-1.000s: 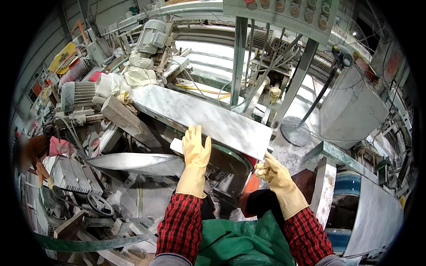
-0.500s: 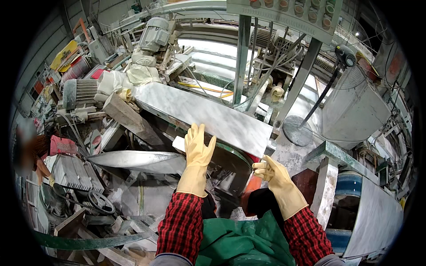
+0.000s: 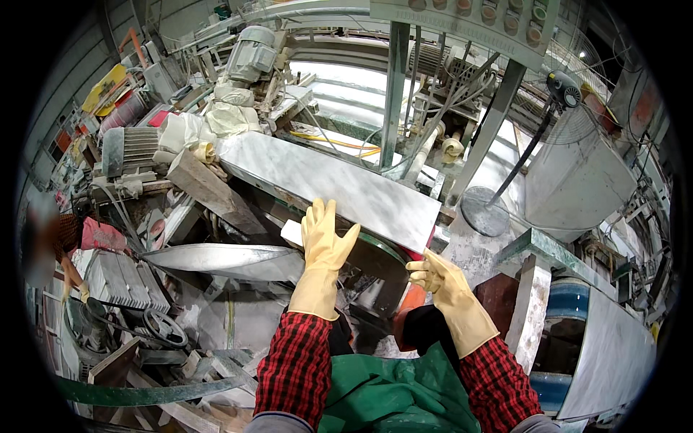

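A long white, grey-veined marble slab (image 3: 339, 187) lies slantwise ahead of me on a machine bed. My left hand (image 3: 323, 263), in a cream rubber glove, has its fingers spread, with the tips at the slab's near long edge. By the slab's near right corner is my right hand (image 3: 449, 297), gloved alike. Its fingers are curled, the knuckles close to the corner; nothing shows between them. Whether they touch the stone I cannot tell. Beside my left hand, a small white block (image 3: 291, 233) sticks out from under the slab.
A control panel (image 3: 462, 25) on metal posts rises beyond the slab. At the right are a standing fan (image 3: 563, 90) and a leaning stone slab (image 3: 613, 353). A curved metal sheet (image 3: 224, 260) and a handwheel (image 3: 164, 328) lie left. Another person's arm (image 3: 71, 273) shows far left.
The slab has shifted slightly to the left. My right hand has moved a little left along with its corner. My left thumb has spread further outward.
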Available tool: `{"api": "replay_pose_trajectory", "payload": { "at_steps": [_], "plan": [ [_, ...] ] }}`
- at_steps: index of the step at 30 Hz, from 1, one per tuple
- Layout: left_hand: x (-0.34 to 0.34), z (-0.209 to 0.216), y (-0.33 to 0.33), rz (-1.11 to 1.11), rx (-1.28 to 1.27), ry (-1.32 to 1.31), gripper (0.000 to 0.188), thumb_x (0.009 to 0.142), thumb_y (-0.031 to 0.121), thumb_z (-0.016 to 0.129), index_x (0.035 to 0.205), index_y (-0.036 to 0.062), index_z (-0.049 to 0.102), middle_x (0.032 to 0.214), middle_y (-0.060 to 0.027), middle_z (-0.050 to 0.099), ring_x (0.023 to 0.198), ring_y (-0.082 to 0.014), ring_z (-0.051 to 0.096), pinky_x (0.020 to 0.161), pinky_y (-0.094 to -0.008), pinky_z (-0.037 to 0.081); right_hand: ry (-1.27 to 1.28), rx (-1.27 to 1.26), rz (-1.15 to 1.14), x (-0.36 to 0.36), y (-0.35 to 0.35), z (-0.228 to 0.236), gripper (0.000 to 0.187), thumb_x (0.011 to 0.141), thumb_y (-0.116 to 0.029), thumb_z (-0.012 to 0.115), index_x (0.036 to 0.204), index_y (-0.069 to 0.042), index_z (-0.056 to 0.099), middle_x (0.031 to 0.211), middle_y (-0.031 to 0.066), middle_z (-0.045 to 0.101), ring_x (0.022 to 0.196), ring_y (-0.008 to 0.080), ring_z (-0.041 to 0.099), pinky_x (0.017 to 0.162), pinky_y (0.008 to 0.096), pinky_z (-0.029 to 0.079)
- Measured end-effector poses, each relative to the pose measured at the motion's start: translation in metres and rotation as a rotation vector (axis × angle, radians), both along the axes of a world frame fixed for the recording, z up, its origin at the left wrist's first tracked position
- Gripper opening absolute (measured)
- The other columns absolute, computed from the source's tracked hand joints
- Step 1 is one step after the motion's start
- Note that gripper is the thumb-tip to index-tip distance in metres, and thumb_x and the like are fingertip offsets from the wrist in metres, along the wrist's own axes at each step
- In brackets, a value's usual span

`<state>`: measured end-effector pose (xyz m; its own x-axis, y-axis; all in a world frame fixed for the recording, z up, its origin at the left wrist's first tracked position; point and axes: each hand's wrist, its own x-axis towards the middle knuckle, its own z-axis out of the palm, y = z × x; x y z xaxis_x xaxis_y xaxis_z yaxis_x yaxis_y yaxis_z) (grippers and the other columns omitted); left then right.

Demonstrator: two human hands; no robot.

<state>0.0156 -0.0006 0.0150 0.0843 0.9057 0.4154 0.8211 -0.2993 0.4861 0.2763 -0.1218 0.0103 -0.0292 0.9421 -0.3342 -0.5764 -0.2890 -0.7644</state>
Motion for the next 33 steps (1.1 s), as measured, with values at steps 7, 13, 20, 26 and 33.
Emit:
{"api": "replay_pose_trajectory", "payload": {
  "at_steps": [7,13,20,26,33],
  "plan": [
    [0.023,0.032,-0.016,-0.175,0.003,0.113,0.084,0.07,0.044,0.081,0.138,0.0054,0.051,0.142,-0.0196,0.047,0.131,-0.0486,0.036,0.114,-0.0545,0.025,0.031,0.017,-0.002,-0.006,0.0,0.007,0.034,0.101,-0.026,0.06,0.117,0.004,0.062,0.109,0.0231,0.069,0.086,0.0272,0.069,0.084,0.0419,0.056],
    [0.059,0.046,-0.025,-0.464,-0.065,0.249,0.092,0.064,0.045,0.085,0.14,0.0082,0.049,0.148,-0.019,0.044,0.139,-0.0433,0.036,0.117,-0.0508,0.025,0.064,0.039,0.03,-0.004,0.002,-0.002,0.036,0.103,-0.023,0.057,0.13,0.001,0.057,0.111,0.0218,0.069,0.087,0.0282,0.069,0.083,0.0407,0.056],
    [0.084,0.023,-0.021,-0.55,0.153,0.117,0.082,0.063,0.038,0.084,0.133,0.0064,0.054,0.137,-0.0162,0.053,0.127,-0.0423,0.044,0.11,-0.0525,0.033,-0.041,-0.065,0.195,-0.004,0.006,0.012,0.04,0.103,-0.029,0.055,0.134,-0.004,0.057,0.103,0.0167,0.07,0.083,0.0215,0.069,0.078,0.0337,0.054],
    [0.088,0.018,-0.011,-0.547,0.32,0.082,0.08,0.058,0.034,0.084,0.126,0.0059,0.056,0.13,-0.0137,0.056,0.122,-0.0383,0.046,0.107,-0.0497,0.036,-0.083,-0.025,-0.012,0.012,-0.004,0.025,0.042,0.102,-0.031,0.055,0.139,-0.009,0.057,0.098,0.0123,0.069,0.077,0.0179,0.065,0.069,0.0274,0.046],
    [0.079,0.026,-0.011,-0.546,0.279,0.029,0.07,0.057,0.028,0.085,0.118,0.0073,0.059,0.118,-0.0096,0.057,0.111,-0.0352,0.05,0.094,-0.0459,0.041,-0.347,0.002,-0.509,0.124,-0.043,0.018,0.041,0.101,-0.023,0.058,0.139,-0.007,0.057,0.104,0.0164,0.07,0.078,0.0179,0.066,0.075,0.0279,0.053]
  ]
}}
